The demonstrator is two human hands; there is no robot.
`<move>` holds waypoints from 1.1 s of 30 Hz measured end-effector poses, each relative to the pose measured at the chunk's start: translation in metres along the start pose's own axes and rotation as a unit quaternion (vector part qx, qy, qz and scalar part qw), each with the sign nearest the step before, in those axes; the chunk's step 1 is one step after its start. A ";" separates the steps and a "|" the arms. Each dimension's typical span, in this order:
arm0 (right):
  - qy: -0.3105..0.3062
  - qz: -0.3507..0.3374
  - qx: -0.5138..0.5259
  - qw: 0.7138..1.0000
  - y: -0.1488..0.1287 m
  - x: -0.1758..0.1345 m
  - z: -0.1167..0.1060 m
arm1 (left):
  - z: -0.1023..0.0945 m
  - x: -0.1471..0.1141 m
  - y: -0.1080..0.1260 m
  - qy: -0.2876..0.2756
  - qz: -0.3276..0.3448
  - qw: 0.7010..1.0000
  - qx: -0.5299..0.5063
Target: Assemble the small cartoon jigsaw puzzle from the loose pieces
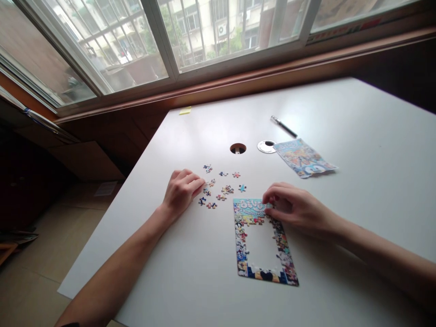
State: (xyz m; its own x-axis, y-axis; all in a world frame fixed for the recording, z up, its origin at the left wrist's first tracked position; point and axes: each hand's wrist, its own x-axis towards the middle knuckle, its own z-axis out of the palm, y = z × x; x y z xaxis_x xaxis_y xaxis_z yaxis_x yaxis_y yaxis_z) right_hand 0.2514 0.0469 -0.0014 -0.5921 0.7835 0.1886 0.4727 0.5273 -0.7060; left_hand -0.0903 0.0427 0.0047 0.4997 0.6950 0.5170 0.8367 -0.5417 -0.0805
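A partly assembled jigsaw puzzle (266,275) lies flat, its picture border joined around a bare white middle. A short row of joined pieces hangs below its lettered top edge. Over the puzzle's upper right part rests my right hand (299,209), fingers curled, with a gap between thumb and forefinger and nothing visible in it. My left hand (182,188) is closed in a pinch at the left side of the loose jigsaw pieces (227,190); whatever its fingertips hold is too small to make out. A blue jigsaw piece (242,187) lies just above the puzzle.
A creased picture sheet (304,156) lies at the back right, partly over a round metal cover (265,146). Behind it is a black pen (284,126). The white table (190,272) has a cable hole (238,148) and a yellow sticker (185,111). Windows stand beyond.
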 end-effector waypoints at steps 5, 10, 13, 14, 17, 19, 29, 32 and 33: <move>0.035 0.040 0.036 0.998 0.001 -0.004 0.001 | 0.000 -0.002 -0.002 -0.029 0.004 0.999 0.015; 0.039 0.052 0.050 0.997 0.001 -0.005 0.002 | 0.004 -0.004 -0.007 -0.044 -0.009 0.999 0.014; 0.037 0.054 0.051 0.997 0.003 -0.005 0.003 | 0.003 -0.004 -0.006 -0.042 -0.025 0.999 0.004; 0.037 0.054 0.050 0.997 0.004 -0.005 0.003 | 0.002 -0.004 -0.006 -0.039 -0.030 0.999 -0.004; 0.038 0.054 0.050 0.997 0.005 -0.005 0.004 | -0.001 -0.005 -0.006 -0.012 -0.060 0.998 -0.024; 0.038 0.054 0.050 0.997 0.005 -0.006 0.005 | -0.004 -0.006 -0.004 0.008 -0.078 0.996 -0.034; 0.039 0.051 0.047 0.997 0.002 -0.006 0.003 | -0.010 -0.003 0.043 -0.108 0.062 0.986 -0.112; 0.038 0.051 0.048 0.997 0.001 -0.005 0.003 | -0.010 -0.004 0.043 -0.099 0.048 0.987 -0.113; 0.038 0.051 0.049 0.997 0.001 -0.005 0.003 | -0.010 -0.004 0.041 -0.096 0.042 0.987 -0.118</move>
State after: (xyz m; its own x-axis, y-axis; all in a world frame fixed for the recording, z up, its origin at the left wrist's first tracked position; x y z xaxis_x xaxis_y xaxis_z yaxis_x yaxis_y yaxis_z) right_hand 0.2530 0.0422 -0.0053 -0.4911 0.8562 0.1603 0.4595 0.4110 -0.7874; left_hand -0.0598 0.0133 0.0079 0.6170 0.7078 0.3440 0.7263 -0.6804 0.0974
